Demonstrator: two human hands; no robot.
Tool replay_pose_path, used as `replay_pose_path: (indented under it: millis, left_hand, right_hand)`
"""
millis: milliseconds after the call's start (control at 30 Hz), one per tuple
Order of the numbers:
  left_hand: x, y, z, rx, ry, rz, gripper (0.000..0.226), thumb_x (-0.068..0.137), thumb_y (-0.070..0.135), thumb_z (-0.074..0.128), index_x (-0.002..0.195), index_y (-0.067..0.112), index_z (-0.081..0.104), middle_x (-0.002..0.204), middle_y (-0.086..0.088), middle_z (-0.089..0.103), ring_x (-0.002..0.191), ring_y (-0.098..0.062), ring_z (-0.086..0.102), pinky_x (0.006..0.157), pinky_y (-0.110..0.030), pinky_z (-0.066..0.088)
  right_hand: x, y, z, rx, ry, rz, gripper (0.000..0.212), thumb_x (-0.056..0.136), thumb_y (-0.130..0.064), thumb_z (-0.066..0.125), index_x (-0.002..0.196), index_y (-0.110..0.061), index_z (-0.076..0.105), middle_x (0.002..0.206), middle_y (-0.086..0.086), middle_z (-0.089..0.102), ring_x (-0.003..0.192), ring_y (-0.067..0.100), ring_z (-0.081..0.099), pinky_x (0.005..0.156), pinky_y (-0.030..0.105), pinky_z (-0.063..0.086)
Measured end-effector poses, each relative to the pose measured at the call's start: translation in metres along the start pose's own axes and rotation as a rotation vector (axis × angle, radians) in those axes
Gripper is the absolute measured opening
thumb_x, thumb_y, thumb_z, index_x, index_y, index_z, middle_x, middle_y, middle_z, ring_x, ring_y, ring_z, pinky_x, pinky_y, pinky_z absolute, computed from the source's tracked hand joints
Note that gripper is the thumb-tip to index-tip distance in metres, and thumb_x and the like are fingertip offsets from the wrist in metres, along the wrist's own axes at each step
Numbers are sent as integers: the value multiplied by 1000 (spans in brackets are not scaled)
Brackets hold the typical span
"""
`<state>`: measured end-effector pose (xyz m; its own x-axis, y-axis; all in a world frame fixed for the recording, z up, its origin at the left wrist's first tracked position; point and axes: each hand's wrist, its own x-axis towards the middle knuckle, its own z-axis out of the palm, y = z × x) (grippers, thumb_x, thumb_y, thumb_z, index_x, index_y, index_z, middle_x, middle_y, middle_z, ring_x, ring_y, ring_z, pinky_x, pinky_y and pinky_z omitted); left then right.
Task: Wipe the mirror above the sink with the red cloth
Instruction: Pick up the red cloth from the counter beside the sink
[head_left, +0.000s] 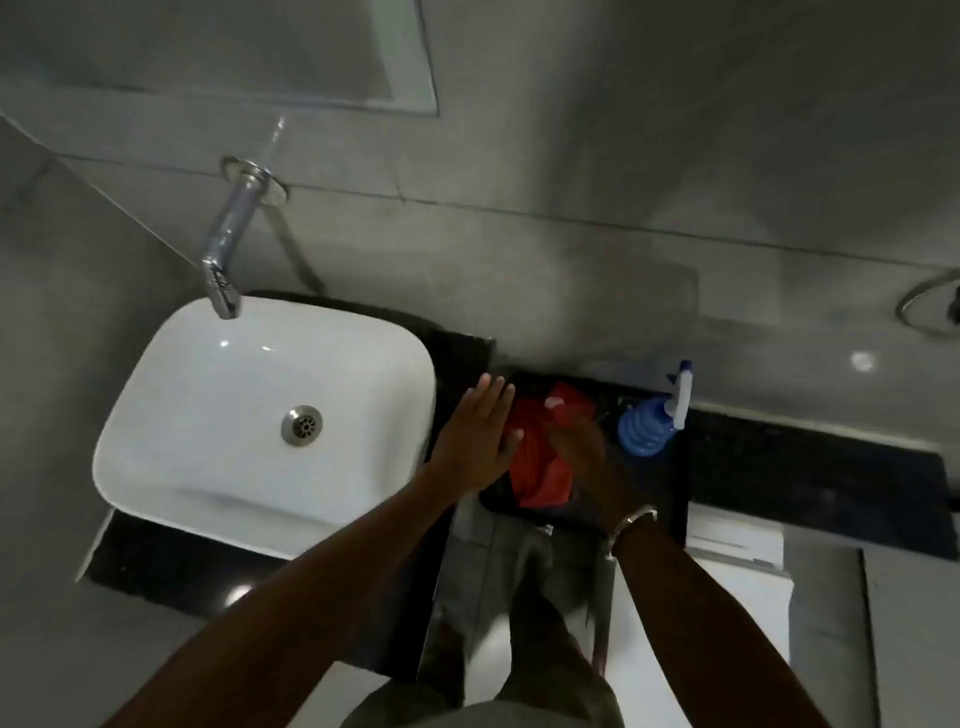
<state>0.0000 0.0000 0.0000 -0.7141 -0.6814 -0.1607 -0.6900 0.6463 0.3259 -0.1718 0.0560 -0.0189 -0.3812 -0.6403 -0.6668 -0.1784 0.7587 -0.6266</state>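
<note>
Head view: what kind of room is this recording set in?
Most likely a bathroom: a white basin under a wall-mounted chrome tap, grey tiled walls, and a mirror's lower edge above.

red cloth (540, 457), white sink (208, 415), blue spray bottle (644, 428)

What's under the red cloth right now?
The red cloth lies on the dark countertop, between the sink and the blue spray bottle. The right hand is on it; the left hand is open beside it. Anything beneath the cloth is hidden.
</note>
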Motion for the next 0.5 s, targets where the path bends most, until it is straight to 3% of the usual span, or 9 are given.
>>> replay_pose_path:
  millis: [100,200,267,367,433,500]
  left_hand:
    - [12,0,33,0,-100,-50,69,108,41,35,162,4,16,172,-19,14,161,-33,3,132,-42,5]
    - [16,1,53,-55,-162,-86,68,109,42,32,163,6,13,173,-15,10,161,-31,-2,128,-37,-2]
    - [14,0,56,-117,-183,-101,67,109,42,33,163,7,14,174,-13,9,161,-29,-3,125,-35,-1]
    - [13,5,44,-418,-245,-210,64,109,42,36,163,14,17,174,-7,10,161,-23,-2,128,-41,10]
    - [14,9,25,-751,-217,-364,57,109,42,37,161,22,25,173,-5,17,159,-19,15,128,-40,22]
    - [14,13,-3,-1119,-117,-504,40,111,37,35,148,28,47,159,-5,44,143,-3,46,119,-26,40]
  right_hand:
    - [21,21,18,35,61,351,84,103,-36,61,166,-2,16,171,21,24,158,39,28,128,50,29]
    - [28,23,32,14,123,453,90,98,-37,67,163,-2,15,170,22,27,157,40,29,126,52,30]
    - [29,23,33,71,119,406,85,97,-29,69,160,1,20,162,25,41,150,41,44,120,49,40]
    - [25,15,26,198,51,236,66,96,-16,64,157,-4,39,152,23,55,140,40,55,116,48,46]
    - [18,-5,17,231,38,133,56,93,-13,65,148,-8,53,142,22,63,131,38,61,113,47,49]
    - [4,-42,6,132,33,46,46,92,-18,68,136,-5,61,130,20,67,119,35,66,104,42,54]
